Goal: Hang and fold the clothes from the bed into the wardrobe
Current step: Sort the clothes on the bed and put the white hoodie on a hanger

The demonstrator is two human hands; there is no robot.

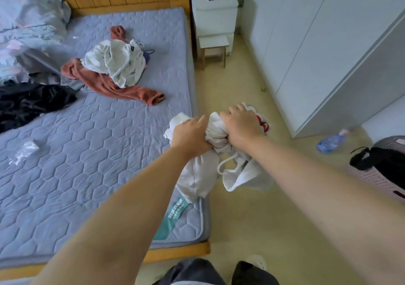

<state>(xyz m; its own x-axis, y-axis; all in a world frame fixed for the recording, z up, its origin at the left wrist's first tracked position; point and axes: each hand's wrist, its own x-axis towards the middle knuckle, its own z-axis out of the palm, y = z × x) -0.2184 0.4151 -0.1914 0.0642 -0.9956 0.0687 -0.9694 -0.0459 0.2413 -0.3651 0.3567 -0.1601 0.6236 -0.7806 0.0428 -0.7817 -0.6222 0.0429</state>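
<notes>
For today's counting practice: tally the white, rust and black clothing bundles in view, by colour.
White: 2, the held bundle gripped by the left hand and right hand, and the white heap on the mattress.
Rust: 1, the rust garment.
Black: 1, the black garment.
Total: 4.

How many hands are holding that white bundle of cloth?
2. The left hand grips the white bundle on the side toward the bed; the right hand grips it on the side toward the wardrobe. No other hand is in view.
</notes>
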